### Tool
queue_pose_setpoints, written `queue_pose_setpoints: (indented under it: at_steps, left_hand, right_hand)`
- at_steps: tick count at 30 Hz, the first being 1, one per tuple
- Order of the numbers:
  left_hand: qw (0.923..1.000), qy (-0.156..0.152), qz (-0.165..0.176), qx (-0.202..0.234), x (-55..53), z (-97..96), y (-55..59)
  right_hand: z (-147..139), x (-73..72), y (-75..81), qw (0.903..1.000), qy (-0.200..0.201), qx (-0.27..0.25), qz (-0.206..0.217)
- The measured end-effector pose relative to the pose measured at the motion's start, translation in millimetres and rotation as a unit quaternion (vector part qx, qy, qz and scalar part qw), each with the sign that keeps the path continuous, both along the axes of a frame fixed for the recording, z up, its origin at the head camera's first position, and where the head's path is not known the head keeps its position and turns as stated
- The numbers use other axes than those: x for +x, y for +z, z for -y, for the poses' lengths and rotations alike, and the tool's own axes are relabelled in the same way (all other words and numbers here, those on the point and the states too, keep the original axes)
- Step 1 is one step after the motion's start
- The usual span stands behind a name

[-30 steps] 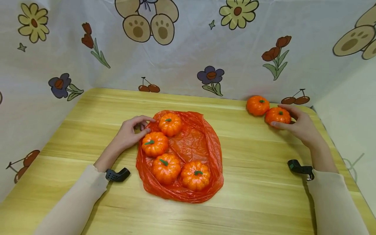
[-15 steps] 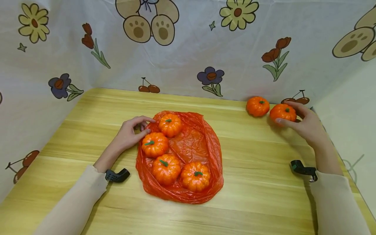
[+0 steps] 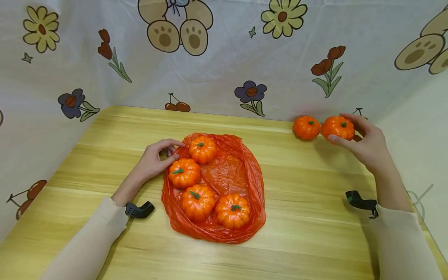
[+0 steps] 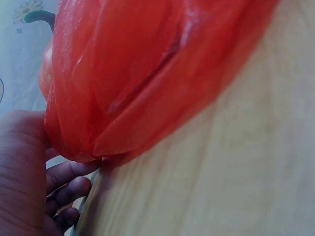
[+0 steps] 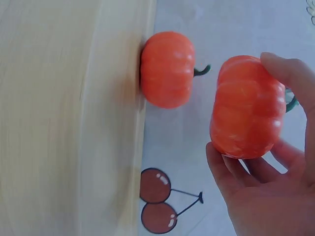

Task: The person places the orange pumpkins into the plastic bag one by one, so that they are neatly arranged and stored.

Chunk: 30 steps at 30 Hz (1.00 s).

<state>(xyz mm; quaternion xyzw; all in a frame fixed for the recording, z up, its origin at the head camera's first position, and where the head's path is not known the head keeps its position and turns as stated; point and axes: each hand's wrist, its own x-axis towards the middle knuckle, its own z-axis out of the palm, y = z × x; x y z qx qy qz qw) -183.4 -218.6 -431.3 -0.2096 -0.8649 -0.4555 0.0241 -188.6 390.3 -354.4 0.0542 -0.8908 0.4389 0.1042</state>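
Observation:
My right hand (image 3: 367, 146) grips a small orange pumpkin (image 3: 337, 128) between thumb and fingers, held just above the table at the back right. The right wrist view has this pumpkin (image 5: 248, 108) clear of the tabletop, its green stem partly behind the thumb. Beside it, a second pumpkin (image 3: 306, 128) rests at the table's back edge. My left hand (image 3: 154, 157) holds the left rim of a red plastic bag (image 3: 257, 186), which lies spread with its mouth upward. Several pumpkins (image 3: 198, 202) sit inside. In the left wrist view, the bag (image 4: 138, 73) hides the left thumb's tip.
The wooden table (image 3: 301, 233) spreads around the bag. Behind it hangs a white cloth (image 3: 217, 74) printed with flowers, cherries and bear feet. A pale wall surface stands along the right side.
My right hand has raised its pumpkin off the table and shifted it slightly right, apart from the pumpkin beside it. The left hand and the bag stay in place.

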Motion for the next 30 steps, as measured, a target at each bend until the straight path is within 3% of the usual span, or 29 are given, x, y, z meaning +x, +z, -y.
queue_pose_setpoints:
  at_steps: [5,15,30]
  left_hand:
    - [1.0,0.002,0.002,0.0,0.4,0.1,-0.5]
    - [1.0,-0.002,0.001,0.004,-0.1,-0.9,-0.5]
    - [1.0,-0.003,-0.003,0.006,-0.5,0.2,-0.5]
  right_hand:
    - [15,-0.1,6.0,0.9998,0.012,-0.008,-0.011]
    - [58,6.8,18.3,0.9974,0.068,0.024,0.003]
    - [126,16.7,22.9,0.9896,0.139,0.037,0.012]
